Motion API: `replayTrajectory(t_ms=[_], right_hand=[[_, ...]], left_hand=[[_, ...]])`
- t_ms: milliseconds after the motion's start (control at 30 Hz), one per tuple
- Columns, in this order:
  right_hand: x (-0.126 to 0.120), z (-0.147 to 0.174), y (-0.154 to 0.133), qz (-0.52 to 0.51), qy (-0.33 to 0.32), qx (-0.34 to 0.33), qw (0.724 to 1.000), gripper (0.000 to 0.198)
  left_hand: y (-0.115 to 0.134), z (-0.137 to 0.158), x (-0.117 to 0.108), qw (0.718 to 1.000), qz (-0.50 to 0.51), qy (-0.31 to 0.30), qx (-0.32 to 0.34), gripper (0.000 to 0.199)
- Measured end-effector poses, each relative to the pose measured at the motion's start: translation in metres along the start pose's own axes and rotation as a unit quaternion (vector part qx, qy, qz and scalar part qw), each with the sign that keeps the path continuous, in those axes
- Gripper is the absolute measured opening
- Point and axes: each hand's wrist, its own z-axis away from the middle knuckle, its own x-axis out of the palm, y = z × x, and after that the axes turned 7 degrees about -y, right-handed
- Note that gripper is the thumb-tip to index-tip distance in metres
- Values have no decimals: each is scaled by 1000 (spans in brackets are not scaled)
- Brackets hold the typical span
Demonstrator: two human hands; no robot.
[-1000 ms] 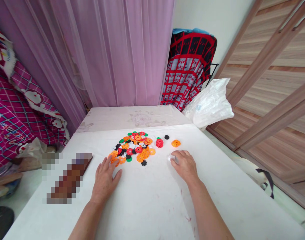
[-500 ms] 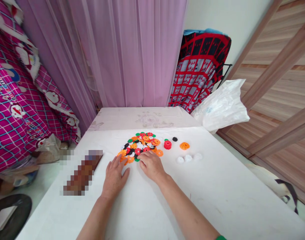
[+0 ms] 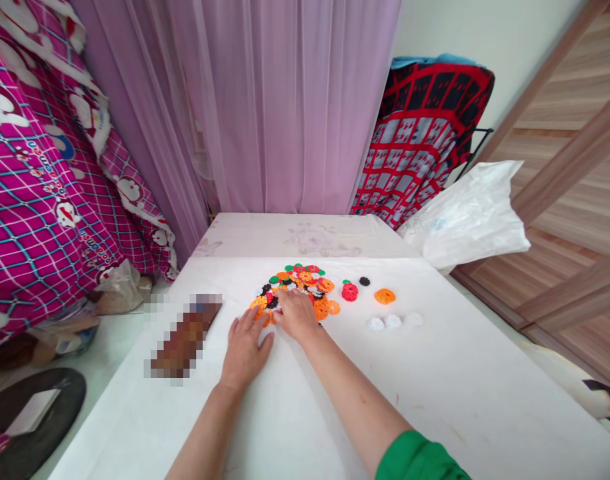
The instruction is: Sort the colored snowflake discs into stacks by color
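Observation:
A heap of flower-shaped plastic discs (image 3: 305, 277) in orange, red, black, white and green lies on the white table. My left hand (image 3: 245, 343) rests at the heap's near left edge, fingers spread, with its fingertips touching orange discs. Over the middle of the heap is my right hand (image 3: 295, 312), its fingers bent down among the discs and its thumb apart from them. No disc shows clearly in its grasp, and its fingertips are partly hidden. Sorted to the right are red discs (image 3: 349, 292), orange discs (image 3: 385, 296), a black disc (image 3: 365, 281) and white discs (image 3: 393, 321).
A pixelated brown object (image 3: 185, 340) lies on the table's left side. The white tabletop (image 3: 435, 387) stretches toward me. A white plastic bag (image 3: 475, 217) stands beyond the right edge, near a wooden wardrobe (image 3: 565, 200). Purple curtains (image 3: 295, 107) hang behind.
My right hand has moved forward, deeper over the heap, baring orange discs on its right. The left hand stays at the heap's edge. The whole view has shifted slightly.

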Motion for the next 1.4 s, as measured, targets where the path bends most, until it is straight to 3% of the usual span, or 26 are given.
replayTrajectory(t_ms=[233,433,500,667,733,933,1133,1300,1400], right_hand=[[5,18,20,-105,40,57,992,22],[10,74,60,-143,133,39,980,18],[12,95,74,-151,130,55,978,18],[14,128,98,-200,76,179,960,19],[12,132,101,-178,82,196,961,19],[8,131,93,-138,61,165,975,22],[13,128,90,-130,70,191,971,31],[-2,133,120,-140,172,224,949,31],[-18,135,143,-110,181,269,939,35]], left_hand=[[0,0,-1,1000,-4,-5,0,41],[-2,-1,1,1000,-11,3,6,41],[-3,-1,1,1000,-12,2,7,42],[-4,-1,0,1000,-16,-12,1,44],[-5,-1,0,1000,-17,-15,1,45],[-6,-2,1,1000,-17,-10,3,45],[-6,-1,0,1000,-17,0,6,43],[-7,-1,1,1000,-13,5,11,44],[-8,-2,2,1000,-16,6,9,43]])
